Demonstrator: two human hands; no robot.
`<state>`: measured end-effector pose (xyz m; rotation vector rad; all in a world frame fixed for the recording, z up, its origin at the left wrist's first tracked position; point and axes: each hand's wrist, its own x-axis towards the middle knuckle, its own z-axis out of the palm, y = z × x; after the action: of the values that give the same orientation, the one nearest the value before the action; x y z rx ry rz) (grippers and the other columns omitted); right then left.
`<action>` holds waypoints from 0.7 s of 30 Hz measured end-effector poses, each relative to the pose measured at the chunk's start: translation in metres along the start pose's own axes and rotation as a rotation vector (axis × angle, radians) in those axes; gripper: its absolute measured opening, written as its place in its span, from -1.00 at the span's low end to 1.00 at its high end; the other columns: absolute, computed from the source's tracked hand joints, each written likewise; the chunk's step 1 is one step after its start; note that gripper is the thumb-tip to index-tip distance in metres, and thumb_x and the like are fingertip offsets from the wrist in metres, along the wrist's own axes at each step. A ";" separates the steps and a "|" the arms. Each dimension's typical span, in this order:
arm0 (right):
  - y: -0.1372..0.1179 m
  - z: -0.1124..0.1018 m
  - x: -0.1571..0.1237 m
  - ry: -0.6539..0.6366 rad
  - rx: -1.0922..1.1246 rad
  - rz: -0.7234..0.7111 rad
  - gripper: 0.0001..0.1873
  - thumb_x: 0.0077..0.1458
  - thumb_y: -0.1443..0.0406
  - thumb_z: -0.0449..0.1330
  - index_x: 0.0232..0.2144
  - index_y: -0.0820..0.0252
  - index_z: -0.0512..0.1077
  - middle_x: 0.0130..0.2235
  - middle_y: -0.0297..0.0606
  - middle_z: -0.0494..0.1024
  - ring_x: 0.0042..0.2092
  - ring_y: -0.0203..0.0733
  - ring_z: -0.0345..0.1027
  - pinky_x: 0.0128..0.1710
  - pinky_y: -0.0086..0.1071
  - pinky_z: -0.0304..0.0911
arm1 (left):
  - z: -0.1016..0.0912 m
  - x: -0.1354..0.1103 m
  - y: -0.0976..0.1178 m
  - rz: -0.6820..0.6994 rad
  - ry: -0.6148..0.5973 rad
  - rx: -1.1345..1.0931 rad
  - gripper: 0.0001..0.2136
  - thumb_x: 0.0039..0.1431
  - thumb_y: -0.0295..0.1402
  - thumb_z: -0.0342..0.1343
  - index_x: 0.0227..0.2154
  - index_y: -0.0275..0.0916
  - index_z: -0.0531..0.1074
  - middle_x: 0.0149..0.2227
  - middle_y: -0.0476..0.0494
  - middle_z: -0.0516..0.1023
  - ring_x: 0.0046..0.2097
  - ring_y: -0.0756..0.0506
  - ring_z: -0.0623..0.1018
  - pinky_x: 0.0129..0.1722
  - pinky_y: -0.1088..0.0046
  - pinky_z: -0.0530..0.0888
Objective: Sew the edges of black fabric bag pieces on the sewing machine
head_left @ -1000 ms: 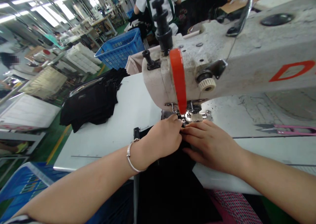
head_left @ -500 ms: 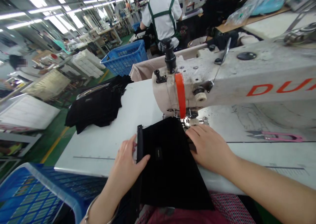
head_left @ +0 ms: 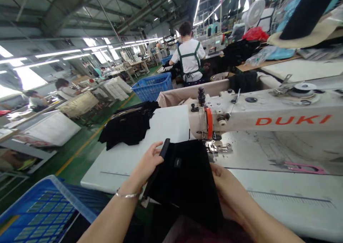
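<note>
A black fabric panel (head_left: pixel 184 178) with a small dark label (head_left: pixel 177 162) lies across the front of the sewing table, its near part hanging toward my lap. Along its left side runs a stiff black strip (head_left: pixel 165 148), pinched by my left hand (head_left: pixel 150 162) between thumb and fingers. My right hand (head_left: pixel 227 186) is closed on the panel's right edge, thumb on top and most fingers hidden underneath. Just beyond the panel's far right corner is the presser foot (head_left: pixel 213 146) of the sewing machine (head_left: pixel 268 110); a small gap seems to separate them.
A stack of black fabric pieces (head_left: pixel 128 125) sits at the table's (head_left: pixel 171 119) far left. Pink thread snips (head_left: pixel 304 167) lie right of the machine foot. A blue basket (head_left: pixel 53 200) stands at lower left, another blue basket (head_left: pixel 154 87) farther off near a person (head_left: pixel 191 55).
My view has tilted upward. My right hand has left the presser foot and slid nearer along the panel's right edge. The panel has turned slightly and its left strip now leans.
</note>
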<state>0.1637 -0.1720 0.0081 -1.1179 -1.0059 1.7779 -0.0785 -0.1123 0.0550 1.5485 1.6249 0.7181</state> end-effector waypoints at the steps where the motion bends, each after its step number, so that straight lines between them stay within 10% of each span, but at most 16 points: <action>1: 0.005 0.001 -0.005 -0.031 0.013 0.027 -0.55 -0.06 -0.01 0.29 -0.18 0.13 0.46 -0.39 -0.24 0.54 -0.37 -0.08 0.44 -0.41 -0.29 0.33 | 0.001 -0.007 0.001 0.106 0.087 0.149 -0.48 0.09 -0.46 0.05 0.16 -0.22 0.25 0.09 -0.28 0.43 0.03 -0.23 0.52 -0.01 0.11 0.49; 3: 0.017 0.002 -0.018 -0.069 0.074 0.067 -0.59 -0.09 0.00 0.32 -0.25 0.11 0.49 -0.45 -0.29 0.52 -0.41 -0.12 0.41 -0.41 -0.31 0.31 | 0.009 -0.031 0.007 0.349 0.162 0.424 -0.56 0.18 -0.35 0.09 0.14 -0.19 0.30 0.24 -0.30 0.27 0.25 -0.26 0.32 0.20 0.00 0.32; 7: 0.041 -0.001 -0.048 -0.095 -0.039 0.123 -0.63 -0.04 0.01 0.27 -0.30 0.16 0.48 -0.49 -0.34 0.49 -0.53 -0.27 0.29 -0.51 -0.39 0.22 | 0.051 -0.082 0.019 0.819 -0.281 0.653 -0.35 0.15 -0.09 0.20 0.23 -0.24 0.19 0.28 -0.27 0.24 0.32 -0.24 0.22 0.28 0.09 0.29; 9: 0.049 -0.003 -0.058 -0.065 -0.130 0.184 -0.66 0.01 0.03 0.22 -0.33 0.18 0.45 -0.56 -0.39 0.43 -0.62 -0.33 0.18 -0.63 -0.44 0.09 | 0.072 -0.097 0.017 0.974 -0.317 0.691 -0.50 0.25 -0.20 0.12 0.19 -0.29 0.25 0.21 -0.21 0.37 0.26 -0.16 0.32 0.27 0.20 0.32; 21: 0.067 -0.006 -0.078 -0.016 -0.156 0.288 -0.76 0.10 0.16 0.13 -0.51 0.16 0.28 -0.68 -0.47 0.32 -0.67 -0.37 0.18 -0.70 -0.54 0.02 | 0.095 -0.112 -0.015 0.992 -0.230 0.559 -0.75 0.27 -0.50 0.04 -0.01 -0.27 0.44 -0.16 -0.13 0.58 -0.16 -0.10 0.51 -0.13 0.31 0.51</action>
<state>0.1787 -0.2665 -0.0309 -1.4059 -1.0497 1.9614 -0.0108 -0.2350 0.0070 2.7774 0.8325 0.5343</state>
